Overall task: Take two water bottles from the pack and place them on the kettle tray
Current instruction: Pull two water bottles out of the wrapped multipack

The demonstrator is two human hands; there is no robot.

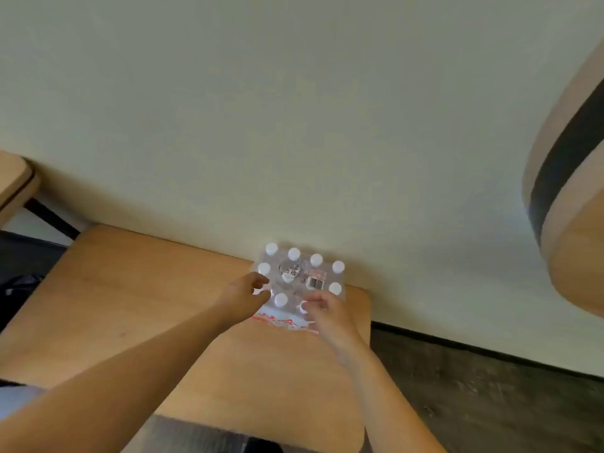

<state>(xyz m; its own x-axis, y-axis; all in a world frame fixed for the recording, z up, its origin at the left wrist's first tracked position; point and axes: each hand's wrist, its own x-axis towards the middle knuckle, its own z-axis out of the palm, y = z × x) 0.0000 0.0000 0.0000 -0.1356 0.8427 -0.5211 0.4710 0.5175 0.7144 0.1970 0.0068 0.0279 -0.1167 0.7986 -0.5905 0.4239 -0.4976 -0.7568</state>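
Observation:
A shrink-wrapped pack of water bottles (302, 276) with white caps stands at the far edge of a low wooden table (130, 305), against the wall. Its clear film carries a barcode label and red print on the near side. My left hand (243, 297) is at the pack's near left corner, fingers curled on the film by a cap. My right hand (323, 310) is at the near right corner, fingers pinched on the film around a bottle cap. The kettle tray is not in view.
A pale wall (294, 125) rises right behind the table. Dark wood floor (474, 393) lies to the right. A rounded wooden piece with a dark band (568, 191) hangs in at the right. Another wooden surface's corner (13, 181) shows at the left.

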